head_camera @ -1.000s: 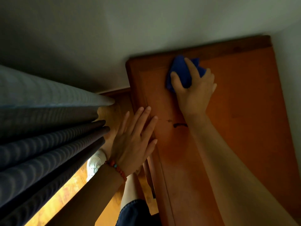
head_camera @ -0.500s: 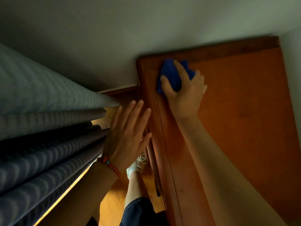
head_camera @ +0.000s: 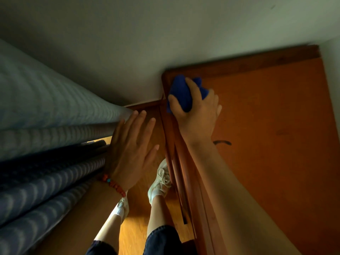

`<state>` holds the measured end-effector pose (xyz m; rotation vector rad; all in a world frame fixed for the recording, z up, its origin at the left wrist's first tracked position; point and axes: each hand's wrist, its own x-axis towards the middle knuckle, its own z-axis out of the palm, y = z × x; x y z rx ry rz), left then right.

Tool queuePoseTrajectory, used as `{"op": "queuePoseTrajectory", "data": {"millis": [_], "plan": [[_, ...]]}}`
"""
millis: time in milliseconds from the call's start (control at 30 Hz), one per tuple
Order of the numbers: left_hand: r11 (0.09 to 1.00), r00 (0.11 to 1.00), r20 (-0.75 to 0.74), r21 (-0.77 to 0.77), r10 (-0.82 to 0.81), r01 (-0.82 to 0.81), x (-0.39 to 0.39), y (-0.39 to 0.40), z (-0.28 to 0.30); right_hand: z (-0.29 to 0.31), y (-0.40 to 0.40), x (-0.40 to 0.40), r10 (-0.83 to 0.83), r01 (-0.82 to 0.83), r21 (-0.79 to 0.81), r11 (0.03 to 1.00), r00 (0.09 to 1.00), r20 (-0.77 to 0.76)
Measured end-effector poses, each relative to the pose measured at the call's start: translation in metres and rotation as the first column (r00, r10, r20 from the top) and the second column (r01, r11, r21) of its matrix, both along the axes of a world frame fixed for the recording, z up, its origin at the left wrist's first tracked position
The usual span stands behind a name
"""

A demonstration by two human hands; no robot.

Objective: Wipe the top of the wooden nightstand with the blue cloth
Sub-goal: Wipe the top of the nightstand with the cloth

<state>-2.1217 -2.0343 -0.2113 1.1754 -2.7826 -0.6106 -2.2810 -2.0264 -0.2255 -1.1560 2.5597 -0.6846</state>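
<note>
Right hand [head_camera: 197, 111] grips bunched cloth [head_camera: 181, 92] on nightstand [head_camera: 276, 126] top, 11 o'clock corner | left hand [head_camera: 128, 150] open, empty, beside striped bedding [head_camera: 46, 126] | pale wall [head_camera: 165, 34] at 12 | wood floor [head_camera: 136, 230] below.

right hand [head_camera: 197, 109] is covering much of blue cloth [head_camera: 181, 92]; nightstand [head_camera: 276, 126] is running off right and bottom edges.

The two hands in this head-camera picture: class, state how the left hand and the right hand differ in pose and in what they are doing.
The right hand grips the blue cloth and presses it on the nightstand top; the left hand holds nothing. The right hand's fingers curl over the cloth; the left hand's are spread flat. The left wrist wears a beaded bracelet; the right wrist is bare. Both arms are bare.
</note>
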Motion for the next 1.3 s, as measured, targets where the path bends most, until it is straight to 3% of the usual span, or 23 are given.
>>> {"op": "queuePoseTrajectory", "data": {"millis": [300,467,800,1033,1300], "plan": [[1.000,1.000,0.015,0.005,-0.020,0.020,-0.005,0.004,-0.001,-0.003,-0.033,-0.016,0.059,-0.059,0.014,0.998,0.997,-0.040],[0.998,0.997,0.039,-0.007,-0.064,0.064,-0.006,0.000,0.004,0.001,-0.005,-0.014,0.035,-0.034,0.040,0.999,0.999,-0.027],[0.993,0.993,0.027,0.043,-0.112,0.111,-0.026,0.002,0.046,0.037,0.067,-0.028,-0.008,-0.019,0.123,0.992,0.977,0.215],[0.980,0.979,0.038,0.020,-0.201,0.200,-0.031,0.009,0.092,0.087,0.110,-0.032,-0.071,0.046,0.247,0.968,0.993,0.096],[0.961,0.961,0.032,-0.011,-0.275,0.275,-0.034,0.008,0.178,0.178,0.145,-0.021,-0.190,0.173,0.259,0.950,0.981,0.040]]}}
